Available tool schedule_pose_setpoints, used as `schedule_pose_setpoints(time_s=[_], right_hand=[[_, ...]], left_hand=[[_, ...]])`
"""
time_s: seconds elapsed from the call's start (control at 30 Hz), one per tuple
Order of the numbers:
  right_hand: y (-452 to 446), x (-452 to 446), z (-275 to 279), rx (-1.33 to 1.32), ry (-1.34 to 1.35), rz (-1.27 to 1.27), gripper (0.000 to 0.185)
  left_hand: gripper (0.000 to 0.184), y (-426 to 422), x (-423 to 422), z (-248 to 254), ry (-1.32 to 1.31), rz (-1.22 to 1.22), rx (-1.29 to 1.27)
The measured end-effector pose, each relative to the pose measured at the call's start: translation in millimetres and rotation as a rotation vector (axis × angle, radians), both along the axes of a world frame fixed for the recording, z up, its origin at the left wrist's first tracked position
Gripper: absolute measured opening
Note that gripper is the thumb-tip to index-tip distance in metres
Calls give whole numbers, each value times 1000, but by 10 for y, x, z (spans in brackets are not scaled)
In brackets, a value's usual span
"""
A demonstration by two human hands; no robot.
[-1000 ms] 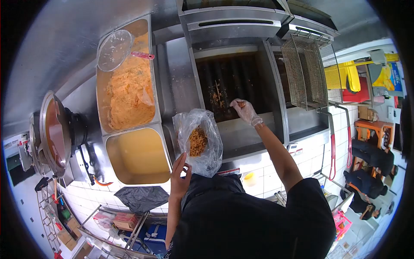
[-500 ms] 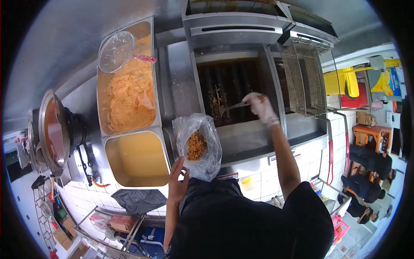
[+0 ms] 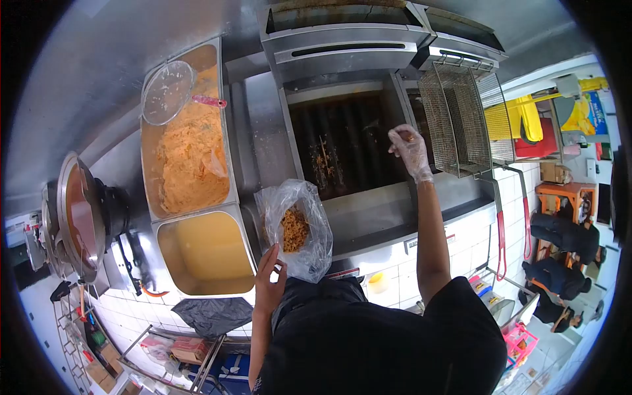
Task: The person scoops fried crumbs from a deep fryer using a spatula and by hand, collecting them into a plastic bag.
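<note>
The left hand (image 3: 268, 276) pinches, fingers almost closed, a crinkled, clear plastic bag (image 3: 318, 237) of grainy brown crumbs (image 3: 294, 230) beside it, long axis running forward. The gloved right hand (image 3: 409, 150) is half-curled; its hold I cannot tell.

Golden-brown crumbs (image 3: 294, 230), dark brown oil (image 3: 362, 148)

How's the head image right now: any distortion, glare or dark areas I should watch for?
Head view: strong fisheye bending with blackened corners; bright glints on the plastic bag; the fryer oil too dark to show what lies beneath; people at right small and soft; gloved right hand fairly clear.
</note>
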State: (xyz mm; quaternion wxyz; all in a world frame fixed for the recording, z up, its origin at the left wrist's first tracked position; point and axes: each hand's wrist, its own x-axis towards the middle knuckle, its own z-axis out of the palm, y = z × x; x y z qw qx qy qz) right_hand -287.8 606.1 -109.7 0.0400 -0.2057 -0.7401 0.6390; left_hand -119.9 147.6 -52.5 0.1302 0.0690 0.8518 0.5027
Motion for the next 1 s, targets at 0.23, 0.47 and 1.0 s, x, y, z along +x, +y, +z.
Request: schedule_pose_setpoints(time_s=[0.23, 0.47, 1.0], right_hand=[[17, -526, 346, 416, -11, 214, 36], [130, -882, 255, 744, 27, 165, 49], [-565, -920, -1367, 1025, 152, 367, 24]], left_hand=[[61, 26, -36, 7, -17, -6, 4], [61, 28, -48, -7, -3, -17, -35], [59, 32, -80, -14, 20, -80, -120]])
